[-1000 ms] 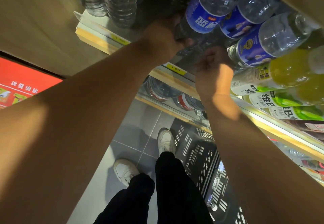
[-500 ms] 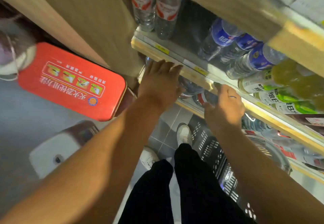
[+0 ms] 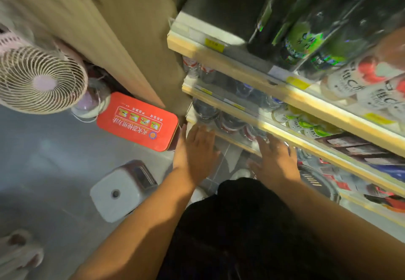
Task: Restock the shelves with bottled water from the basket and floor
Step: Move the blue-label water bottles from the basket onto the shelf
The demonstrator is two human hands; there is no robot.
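Bottles just past fingertips (untouched)

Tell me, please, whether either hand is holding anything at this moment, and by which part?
Nothing is held: the left hand and the right hand are both empty, with fingers straight and spread.

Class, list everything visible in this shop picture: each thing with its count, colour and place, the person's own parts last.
fan: one, cream, floor, upper left
sign: one, red, floor beside the wooden panel
boxy device: one, white, floor below the sign
shelves: several tiers, pale wood edges, right
water bottles: several, clear, lower shelves; count blurred
dark bottles: several, green labels, top shelf
trousers: one pair, black, bottom centre
left hand: one, open, empty, near lower shelf
right hand: one, open, empty, near lower shelf
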